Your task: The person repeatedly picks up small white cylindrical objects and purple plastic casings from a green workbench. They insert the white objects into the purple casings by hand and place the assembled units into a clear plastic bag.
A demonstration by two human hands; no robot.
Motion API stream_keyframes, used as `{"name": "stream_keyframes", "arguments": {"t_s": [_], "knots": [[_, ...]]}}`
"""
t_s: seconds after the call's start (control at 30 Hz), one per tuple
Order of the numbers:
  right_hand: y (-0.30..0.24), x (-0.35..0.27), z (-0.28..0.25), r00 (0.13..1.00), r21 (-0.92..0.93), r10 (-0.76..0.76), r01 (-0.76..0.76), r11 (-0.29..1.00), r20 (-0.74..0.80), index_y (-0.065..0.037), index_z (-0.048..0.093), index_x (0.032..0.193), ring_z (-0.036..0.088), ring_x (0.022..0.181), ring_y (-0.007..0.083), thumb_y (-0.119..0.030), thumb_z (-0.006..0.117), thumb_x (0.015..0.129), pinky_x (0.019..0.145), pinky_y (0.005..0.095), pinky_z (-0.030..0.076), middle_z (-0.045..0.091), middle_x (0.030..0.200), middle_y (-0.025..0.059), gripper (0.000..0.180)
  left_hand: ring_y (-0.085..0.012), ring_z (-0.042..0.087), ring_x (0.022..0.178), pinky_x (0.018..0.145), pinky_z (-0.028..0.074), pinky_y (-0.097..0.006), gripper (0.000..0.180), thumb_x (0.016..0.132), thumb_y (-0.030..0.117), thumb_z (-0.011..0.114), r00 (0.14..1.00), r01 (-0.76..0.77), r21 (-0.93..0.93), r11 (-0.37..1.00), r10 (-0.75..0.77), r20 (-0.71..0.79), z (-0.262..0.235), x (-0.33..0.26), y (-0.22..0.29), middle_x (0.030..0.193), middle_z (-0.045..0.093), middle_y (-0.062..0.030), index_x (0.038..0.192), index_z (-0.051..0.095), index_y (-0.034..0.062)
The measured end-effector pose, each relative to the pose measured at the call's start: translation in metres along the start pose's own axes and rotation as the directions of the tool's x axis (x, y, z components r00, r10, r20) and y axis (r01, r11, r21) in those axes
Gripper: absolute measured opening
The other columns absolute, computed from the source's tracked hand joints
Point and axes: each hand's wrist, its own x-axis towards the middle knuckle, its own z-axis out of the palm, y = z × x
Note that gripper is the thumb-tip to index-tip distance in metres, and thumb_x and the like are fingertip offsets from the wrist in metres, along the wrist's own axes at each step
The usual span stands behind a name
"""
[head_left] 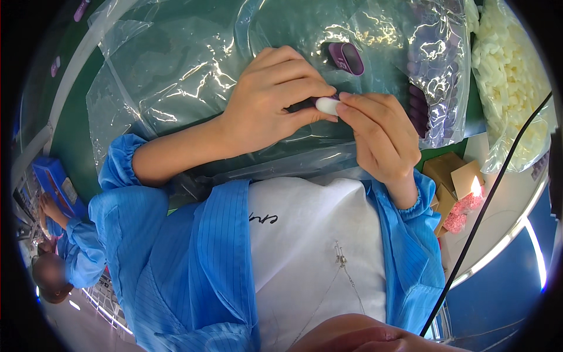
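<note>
My left hand (270,100) is closed, pinching a small dark purple plastic piece (301,105) between thumb and fingers; much of it is hidden. From its right end sticks out a white rounded piece (326,105), which the fingertips of my right hand (384,132) grip. The two pieces touch, but I cannot tell how far one sits inside the other. Just above my hands, a purple plastic shell (346,58) with an oval opening lies on a clear plastic sheet (176,76) spread over the green tabletop.
Rows of purple parts (434,64) lie under clear plastic at the right. Beyond them is a clear bag of cream-white parts (510,88). A cardboard box (444,176) and pink parts (463,211) sit below it. A black cable (487,205) crosses the right side. A blue bin (58,185) and another person (85,252) are at the left.
</note>
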Motion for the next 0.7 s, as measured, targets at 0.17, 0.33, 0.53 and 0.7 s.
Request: {"name": "stream_keyframes", "arguments": {"t_s": [0.17,0.33,0.53,0.7], "knots": [[0.006,-0.003,0.0,0.998,-0.022,-0.067,0.067,0.998,0.017,0.01,0.072,0.096,0.067,0.077,0.0287,-0.003,0.075,0.062,0.062,0.033,0.058,0.069,0.094,0.019,0.037,-0.0243,0.063,0.088,0.077,0.049,-0.034,0.034,0.063,0.011,0.087,1.0,-0.01,0.003,1.0,0.01,-0.008,0.001,0.0,-0.001,0.093,0.072,-0.0035,0.094,0.075,0.0056],[0.005,-0.01,0.005,0.994,-0.058,-0.101,0.104,0.993,0.045,0.007,0.073,0.101,0.065,0.08,0.0276,-0.005,0.075,0.061,0.064,0.0331,0.057,0.066,0.098,0.0168,0.041,-0.0243,0.063,0.087,0.077,0.048,-0.034,0.032,0.064,0.01,0.086,0.999,-0.031,0.017,0.999,0.031,-0.015,0.003,0.0,-0.002,0.093,0.072,-0.0037,0.094,0.075,0.0054],[0.01,-0.011,0.012,0.991,-0.047,-0.131,0.132,0.99,0.024,0.006,0.073,0.103,0.065,0.081,0.0266,-0.004,0.074,0.062,0.064,0.033,0.057,0.065,0.098,0.0154,0.042,-0.0245,0.063,0.087,0.077,0.048,-0.034,0.033,0.064,0.008,0.086,0.999,-0.046,0.027,0.999,0.047,-0.019,0.001,0.0,-0.002,0.092,0.072,-0.004,0.095,0.075,0.0051],[0.01,-0.013,0.006,0.998,0.044,-0.057,0.055,0.998,0.034,0.005,0.073,0.101,0.067,0.079,0.0285,-0.001,0.078,0.064,0.064,0.0336,0.057,0.067,0.101,0.0182,0.038,-0.0256,0.063,0.087,0.077,0.048,-0.035,0.032,0.065,0.011,0.087,0.999,-0.041,0.022,0.999,0.041,0.011,0.0,0.001,-0.002,0.092,0.072,-0.0053,0.095,0.075,0.0045]]}}
